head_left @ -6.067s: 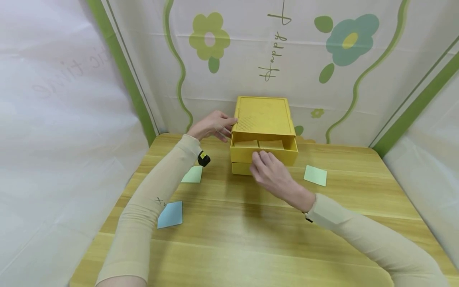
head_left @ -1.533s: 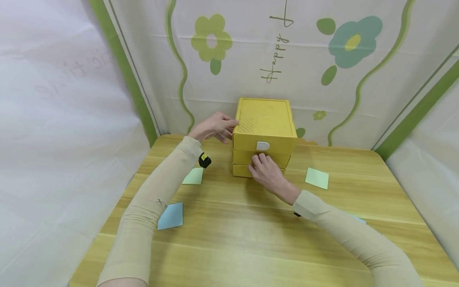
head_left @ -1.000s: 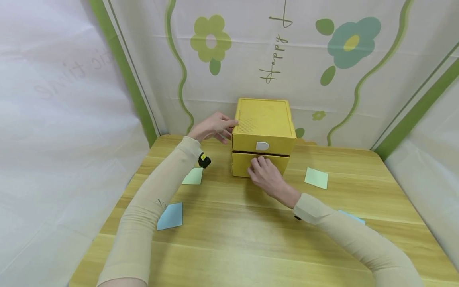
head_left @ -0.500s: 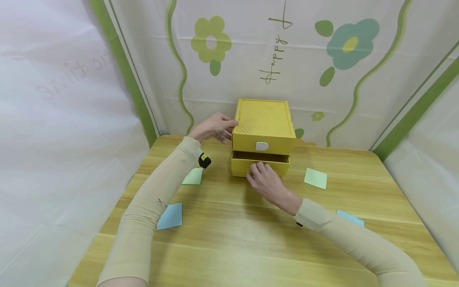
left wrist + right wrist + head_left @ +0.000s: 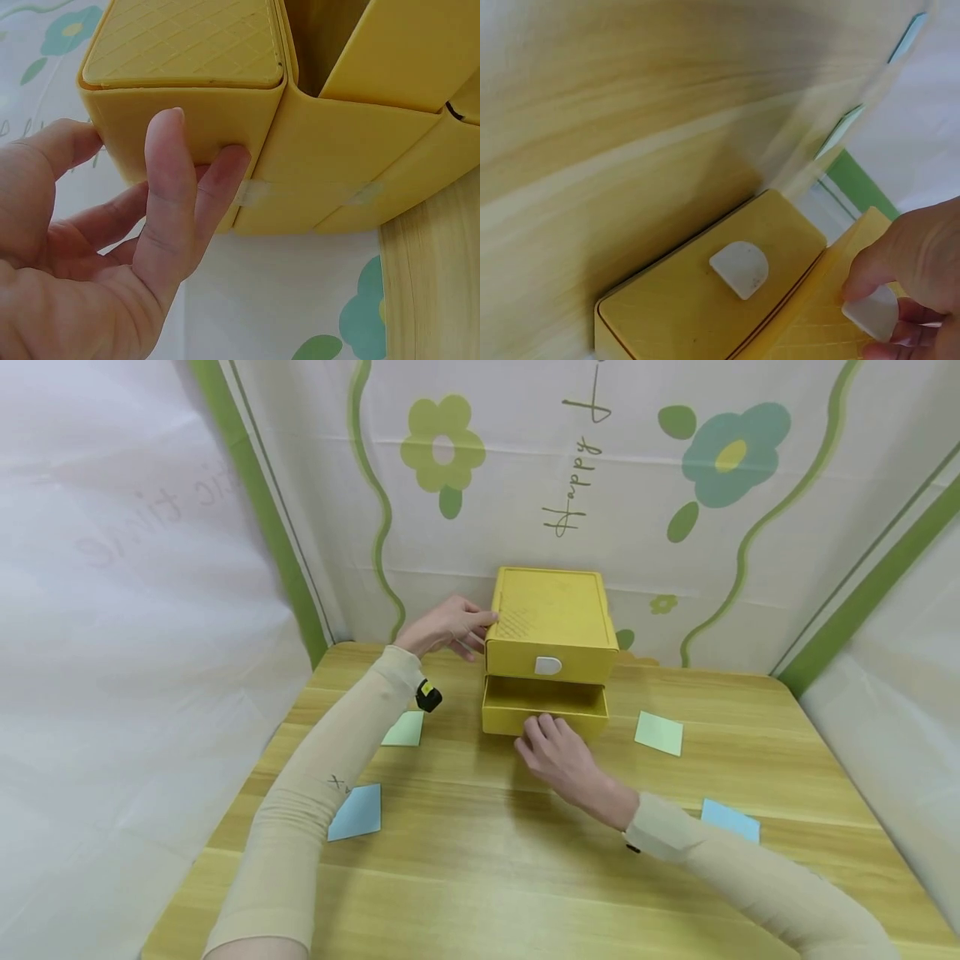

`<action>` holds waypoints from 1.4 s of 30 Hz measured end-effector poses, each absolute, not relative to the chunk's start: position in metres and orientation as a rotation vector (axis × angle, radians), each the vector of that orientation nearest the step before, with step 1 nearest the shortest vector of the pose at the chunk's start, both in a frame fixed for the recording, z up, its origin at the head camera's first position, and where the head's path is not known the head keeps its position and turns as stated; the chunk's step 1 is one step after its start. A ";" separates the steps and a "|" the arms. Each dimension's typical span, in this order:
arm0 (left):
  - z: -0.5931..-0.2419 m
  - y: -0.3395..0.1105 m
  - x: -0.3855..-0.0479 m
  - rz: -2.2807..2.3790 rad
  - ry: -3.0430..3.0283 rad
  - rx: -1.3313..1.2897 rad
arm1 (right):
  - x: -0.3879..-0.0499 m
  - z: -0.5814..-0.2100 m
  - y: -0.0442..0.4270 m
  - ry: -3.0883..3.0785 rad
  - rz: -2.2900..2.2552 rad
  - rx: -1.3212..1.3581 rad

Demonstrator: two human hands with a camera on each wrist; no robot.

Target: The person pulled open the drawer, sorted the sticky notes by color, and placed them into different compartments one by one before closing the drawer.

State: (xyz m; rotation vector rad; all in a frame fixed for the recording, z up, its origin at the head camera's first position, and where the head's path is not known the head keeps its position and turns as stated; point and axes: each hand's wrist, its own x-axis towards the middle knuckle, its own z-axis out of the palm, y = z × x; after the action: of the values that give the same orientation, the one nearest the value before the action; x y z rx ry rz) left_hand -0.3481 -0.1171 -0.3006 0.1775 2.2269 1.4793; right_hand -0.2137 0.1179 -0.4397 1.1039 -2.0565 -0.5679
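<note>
A yellow three-drawer unit [image 5: 551, 606] stands at the back of the table, its top drawer [image 5: 513, 658] closed. The middle drawer [image 5: 504, 720] is pulled partway out, and its bare yellow inside shows in the head view. With thumb and fingers, my right hand [image 5: 562, 760] pinches the white pull tab [image 5: 871, 313] on that drawer. Below it, the bottom drawer [image 5: 667, 315] is closed and has its own white tab [image 5: 740, 268]. My left hand [image 5: 447, 625] rests against the unit's left side, its fingers [image 5: 169, 161] mostly extended and touching the wall.
Green paper squares lie on both sides: one [image 5: 660, 732] right of the unit, another [image 5: 405, 728] partly behind the left forearm. Blue squares lie nearer, at left [image 5: 358, 812] and right [image 5: 731, 820]. A printed white curtain [image 5: 525, 460] hangs behind the wooden table [image 5: 480, 877].
Earlier the top drawer was out, showing pale yellow pieces inside; it is now closed. Over the last second my right hand has drawn the middle drawer outward. The left hand has stayed put.
</note>
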 end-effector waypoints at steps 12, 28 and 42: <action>-0.301 -0.117 -0.349 1.474 2.231 0.184 | -0.194 -0.443 0.120 -2.016 -0.546 1.114; -0.303 -0.118 -0.351 1.446 2.262 0.190 | -0.181 -0.445 0.120 -1.992 -0.491 1.115; -0.303 -0.117 -0.351 1.447 2.261 0.188 | -0.180 -0.439 0.122 -1.925 -0.407 1.119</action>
State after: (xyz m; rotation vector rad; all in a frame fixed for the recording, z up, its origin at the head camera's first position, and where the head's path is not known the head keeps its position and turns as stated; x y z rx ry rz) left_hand -0.3506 -0.1172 -0.3030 0.1877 2.2614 1.4473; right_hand -0.1799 0.1224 -0.4393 1.1187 -1.9254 -0.4069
